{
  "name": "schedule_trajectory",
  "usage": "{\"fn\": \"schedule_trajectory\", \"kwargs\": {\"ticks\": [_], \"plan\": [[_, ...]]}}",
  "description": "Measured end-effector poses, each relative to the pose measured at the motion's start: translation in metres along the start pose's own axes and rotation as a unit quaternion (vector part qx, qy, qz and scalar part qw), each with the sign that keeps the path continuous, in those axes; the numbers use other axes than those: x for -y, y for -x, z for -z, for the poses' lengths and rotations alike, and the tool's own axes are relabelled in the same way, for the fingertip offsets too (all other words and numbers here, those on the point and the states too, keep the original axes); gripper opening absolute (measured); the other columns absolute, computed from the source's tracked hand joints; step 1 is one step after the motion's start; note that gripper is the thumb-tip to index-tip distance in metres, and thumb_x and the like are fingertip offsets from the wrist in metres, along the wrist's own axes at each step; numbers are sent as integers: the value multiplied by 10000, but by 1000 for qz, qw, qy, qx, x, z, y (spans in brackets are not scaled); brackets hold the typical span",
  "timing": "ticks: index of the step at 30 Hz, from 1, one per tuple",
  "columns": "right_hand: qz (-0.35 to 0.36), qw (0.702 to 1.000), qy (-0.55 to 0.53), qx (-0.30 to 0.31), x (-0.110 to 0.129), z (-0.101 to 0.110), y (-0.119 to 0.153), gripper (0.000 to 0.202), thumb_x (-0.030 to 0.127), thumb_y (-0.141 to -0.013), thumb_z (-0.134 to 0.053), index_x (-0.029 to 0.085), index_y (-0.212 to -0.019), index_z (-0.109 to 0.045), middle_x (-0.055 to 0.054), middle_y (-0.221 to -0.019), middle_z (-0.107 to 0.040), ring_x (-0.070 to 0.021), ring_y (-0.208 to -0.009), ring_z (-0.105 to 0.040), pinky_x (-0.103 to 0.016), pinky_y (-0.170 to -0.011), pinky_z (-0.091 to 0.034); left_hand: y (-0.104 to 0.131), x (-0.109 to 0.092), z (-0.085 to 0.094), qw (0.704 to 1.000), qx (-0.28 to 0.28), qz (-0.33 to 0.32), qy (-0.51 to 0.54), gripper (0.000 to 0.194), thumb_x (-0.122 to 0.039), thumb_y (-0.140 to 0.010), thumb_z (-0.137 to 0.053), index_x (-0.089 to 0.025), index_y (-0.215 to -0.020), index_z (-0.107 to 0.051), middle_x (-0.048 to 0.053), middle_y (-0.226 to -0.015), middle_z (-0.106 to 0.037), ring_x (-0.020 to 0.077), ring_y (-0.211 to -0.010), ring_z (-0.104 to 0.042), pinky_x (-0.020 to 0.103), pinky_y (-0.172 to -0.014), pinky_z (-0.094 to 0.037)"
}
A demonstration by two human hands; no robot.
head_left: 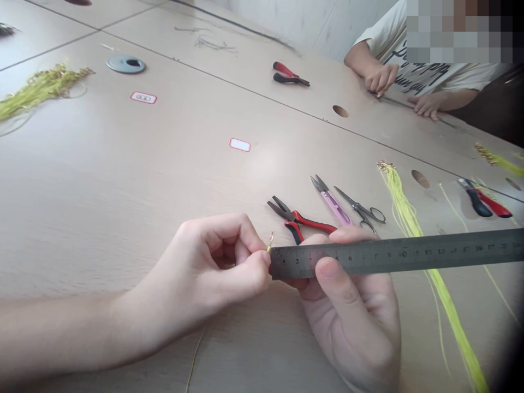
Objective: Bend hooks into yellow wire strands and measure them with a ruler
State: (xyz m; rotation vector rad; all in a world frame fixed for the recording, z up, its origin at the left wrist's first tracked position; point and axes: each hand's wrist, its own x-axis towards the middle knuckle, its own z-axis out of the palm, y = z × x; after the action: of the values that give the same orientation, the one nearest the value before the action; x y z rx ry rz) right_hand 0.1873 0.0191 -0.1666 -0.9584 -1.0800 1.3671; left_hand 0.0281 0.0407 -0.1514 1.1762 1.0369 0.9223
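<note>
My left hand (229, 262) pinches a thin yellow cord between thumb and forefinger. A small gold-coloured metal end (271, 239) sticks up just past the fingertips, and a strand of the cord (194, 357) trails below the hand. In my right hand (352, 311) is a steel ruler (409, 254), gripped near its low-number end with the thumb in front. The ruler's end edge is right beside the left fingertips and the cord; whether they touch, I cannot tell. Behind the hands lie red-and-black pliers (303, 219), pink thread snips (333, 204) and small scissors (360, 208).
Bundles of yellow cords lie at right (403, 202) and far left (36, 90). Other pliers rest at the back (290, 73) and right (485, 199). A grey cable-hole cover (125, 63) and two red-edged labels are on the table. Across it, a person's hands (380, 79) handle a dark strand.
</note>
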Motion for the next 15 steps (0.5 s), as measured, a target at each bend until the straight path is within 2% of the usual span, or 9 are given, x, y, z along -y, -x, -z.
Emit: {"fn": "schedule_trajectory", "kwargs": {"ticks": [11,15], "plan": [[7,1000,16,-10,0,0,1,179,249,-869,-527,365,-1002,-553,10,-889,-612,-148,-777,-632,-322,-685,-603,2,-1,0,1000,-4,3,-2,179,-114,-728,-526,-165,-559,-494,-73,-500,-494,33,-457,-399,101,-407,-324],[7,1000,8,-6,0,0,2,181,240,-873,-521,357,-1008,-552,12,-899,-611,-131,-791,-630,-292,-716,-599,0,1,0,1000,-3,1,-1,187,-121,-730,-526,-164,-552,-486,-74,-490,-487,31,-449,-386,99,-403,-320]]}}
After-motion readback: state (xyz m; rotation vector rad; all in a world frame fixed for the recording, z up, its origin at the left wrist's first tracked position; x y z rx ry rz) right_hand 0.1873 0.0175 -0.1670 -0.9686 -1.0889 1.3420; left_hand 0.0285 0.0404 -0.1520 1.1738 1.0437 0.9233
